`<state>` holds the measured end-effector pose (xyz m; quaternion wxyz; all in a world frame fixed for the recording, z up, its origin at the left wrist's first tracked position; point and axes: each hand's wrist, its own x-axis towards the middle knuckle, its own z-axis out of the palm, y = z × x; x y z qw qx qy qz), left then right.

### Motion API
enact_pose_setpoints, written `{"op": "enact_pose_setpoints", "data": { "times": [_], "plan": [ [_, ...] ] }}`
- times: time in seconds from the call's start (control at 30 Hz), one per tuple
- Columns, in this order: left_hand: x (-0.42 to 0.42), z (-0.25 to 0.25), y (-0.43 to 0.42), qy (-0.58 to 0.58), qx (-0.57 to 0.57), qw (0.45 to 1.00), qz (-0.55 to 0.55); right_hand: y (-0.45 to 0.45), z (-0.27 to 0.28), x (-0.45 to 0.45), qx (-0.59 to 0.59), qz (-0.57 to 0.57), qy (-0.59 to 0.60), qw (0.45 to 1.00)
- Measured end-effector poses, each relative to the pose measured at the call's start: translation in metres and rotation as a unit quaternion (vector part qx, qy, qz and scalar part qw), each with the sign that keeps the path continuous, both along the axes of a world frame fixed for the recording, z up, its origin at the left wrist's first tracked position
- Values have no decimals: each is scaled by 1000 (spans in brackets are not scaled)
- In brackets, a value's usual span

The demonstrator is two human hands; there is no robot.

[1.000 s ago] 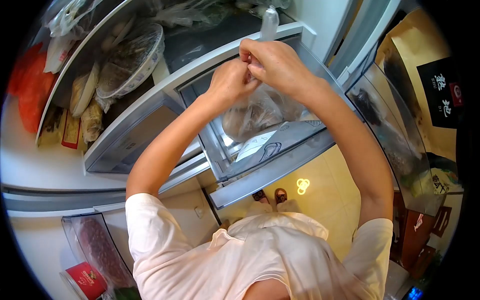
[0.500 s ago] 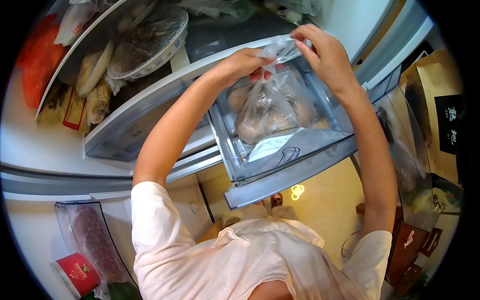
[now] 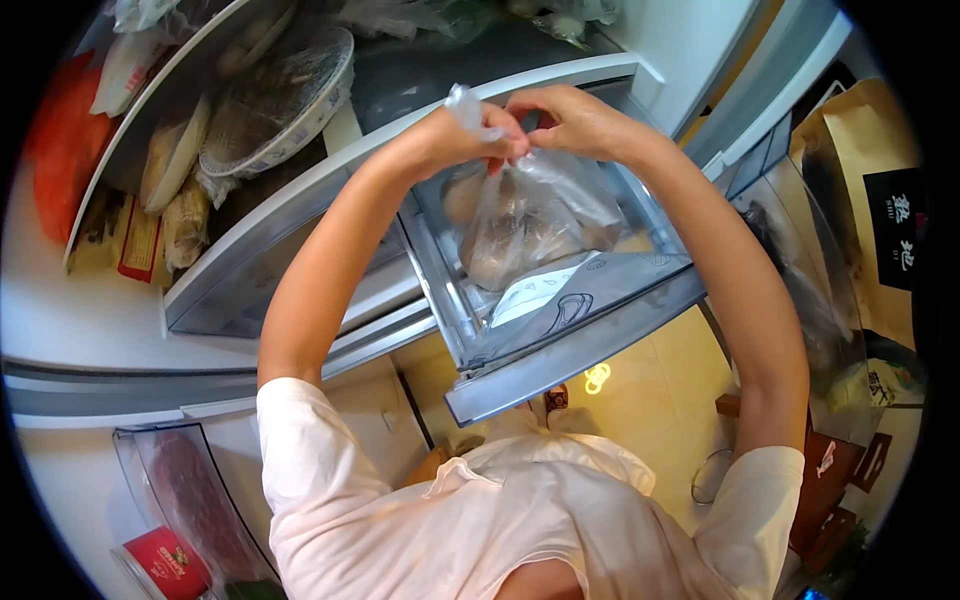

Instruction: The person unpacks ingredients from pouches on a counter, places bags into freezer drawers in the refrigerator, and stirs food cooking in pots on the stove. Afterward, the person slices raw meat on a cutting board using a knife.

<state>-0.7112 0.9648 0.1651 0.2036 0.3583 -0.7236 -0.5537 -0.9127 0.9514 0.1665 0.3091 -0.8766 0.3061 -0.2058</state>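
Note:
A clear plastic bag (image 3: 540, 215) with several round brownish items inside sits in the pulled-out fridge drawer (image 3: 580, 352). My left hand (image 3: 478, 138) is closed around the bag's gathered neck, and a loose end of plastic sticks up above its fingers. Close against it, my right hand (image 3: 570, 122) pinches the plastic at the same neck, its fingertips meeting those of the left. What the round items are, I cannot make out through the plastic. A white printed patch shows on the drawer's front panel.
Behind the drawer, a fridge shelf holds a patterned bowl (image 3: 285, 110) under film and several wrapped foods. A red bag (image 3: 68, 160) is at far left. Door bins hold a red tin (image 3: 170, 562) at lower left and a brown paper package (image 3: 860, 140) at right.
My right hand has moved left and down to meet my left hand at the bag's neck. My left hand has shifted slightly left, and the loose plastic end now points up beside it.

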Motion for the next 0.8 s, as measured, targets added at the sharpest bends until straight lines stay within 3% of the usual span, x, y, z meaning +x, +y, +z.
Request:
{"op": "enact_pose_setpoints", "data": {
  "times": [0.1, 0.2, 0.23, 0.33, 0.47, 0.6, 0.8],
  "plan": [
    [6, -5, 4, 24, -7, 1000, -5, -7, -15, -3, 81, 23, -6, 996],
    [0, -16, 3, -4, -145, 988, 46, -11, -31, -1, 100, -13, -21, 995],
    [-5, -19, 4, -60, -359, 928, 82, -8, -30, 0, 102, -39, -18, 994],
    [-18, -20, 12, -207, -553, 798, 120, -5, -32, 1, 152, -79, -17, 985],
    [-24, -21, 13, -209, -584, 771, 143, 6, -17, -5, 285, -148, -103, 941],
    [-23, -13, 16, -201, -621, 750, 110, 2, -23, -8, 242, -51, -108, 963],
    [-11, -7, 25, -181, -693, 698, 8, -3, -26, -6, 193, -6, -50, 980]
  ]
}}
